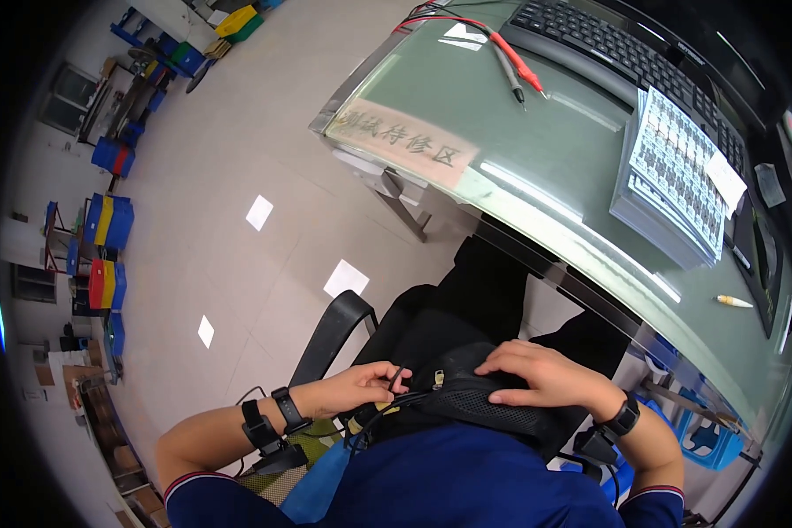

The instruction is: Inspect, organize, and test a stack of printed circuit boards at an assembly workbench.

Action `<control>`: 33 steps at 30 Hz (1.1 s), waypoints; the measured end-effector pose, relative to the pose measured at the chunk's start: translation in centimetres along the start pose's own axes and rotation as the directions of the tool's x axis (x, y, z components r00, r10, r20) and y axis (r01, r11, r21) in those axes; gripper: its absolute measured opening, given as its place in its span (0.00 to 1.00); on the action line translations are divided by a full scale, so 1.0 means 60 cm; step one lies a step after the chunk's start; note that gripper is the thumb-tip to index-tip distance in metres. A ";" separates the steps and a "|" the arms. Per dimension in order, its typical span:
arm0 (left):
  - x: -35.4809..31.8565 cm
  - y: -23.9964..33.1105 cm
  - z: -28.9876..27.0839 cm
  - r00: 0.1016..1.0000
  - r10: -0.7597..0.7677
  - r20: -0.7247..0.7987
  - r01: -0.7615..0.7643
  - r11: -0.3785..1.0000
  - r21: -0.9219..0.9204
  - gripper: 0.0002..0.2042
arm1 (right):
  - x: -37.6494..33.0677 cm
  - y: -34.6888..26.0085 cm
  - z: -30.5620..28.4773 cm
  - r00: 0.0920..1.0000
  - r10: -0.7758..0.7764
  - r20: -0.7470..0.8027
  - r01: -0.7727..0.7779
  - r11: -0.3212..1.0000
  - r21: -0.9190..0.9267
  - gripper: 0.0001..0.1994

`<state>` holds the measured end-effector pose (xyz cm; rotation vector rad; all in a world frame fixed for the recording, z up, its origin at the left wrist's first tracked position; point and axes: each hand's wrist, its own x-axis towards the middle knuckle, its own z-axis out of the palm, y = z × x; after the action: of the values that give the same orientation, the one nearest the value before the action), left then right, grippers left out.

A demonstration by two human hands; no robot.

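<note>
A black bag with a mesh side pocket [488,412] lies across my lap, against the front of my blue shirt. My left hand [370,387] is closed at the bag's left end, its fingers pinched around a thin black cord [397,377]. Just right of those fingertips a small metallic zipper pull [438,379] shows on the bag. Several black cables run from the bag past my left hand, with a yellowish piece among them. My right hand [537,374] rests on the bag's right part, fingers apart and slightly bent.
Ahead and right stands a glass-topped desk [537,132] with a black keyboard [603,48], red and black test probes [519,66], a stack of printed sheets [678,176] and a small pale-tipped item [734,301]. A chair armrest [336,326] is left of my legs; a blue stool [711,444] stands right.
</note>
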<state>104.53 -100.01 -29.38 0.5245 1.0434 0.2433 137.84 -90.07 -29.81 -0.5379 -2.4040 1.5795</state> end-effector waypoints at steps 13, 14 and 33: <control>-0.006 -0.043 0.011 0.976 0.190 -0.110 -0.217 0.913 -0.345 0.04 | 0.098 0.013 0.054 0.973 -0.070 0.221 0.085 0.995 -0.059 0.23; -0.003 -0.046 0.009 0.973 0.202 -0.109 -0.227 0.915 -0.333 0.04 | 0.102 0.009 0.054 0.972 -0.061 0.227 0.080 0.994 -0.076 0.24; 0.021 0.056 0.081 0.771 0.527 0.357 -0.291 -0.207 0.934 0.25 | -0.225 -0.128 0.127 0.845 0.431 -0.317 -0.524 0.787 -0.326 0.12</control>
<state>109.56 -98.03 -26.68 2.4014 1.0157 0.0472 145.90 -104.78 -25.52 -1.4341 -2.5371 1.0651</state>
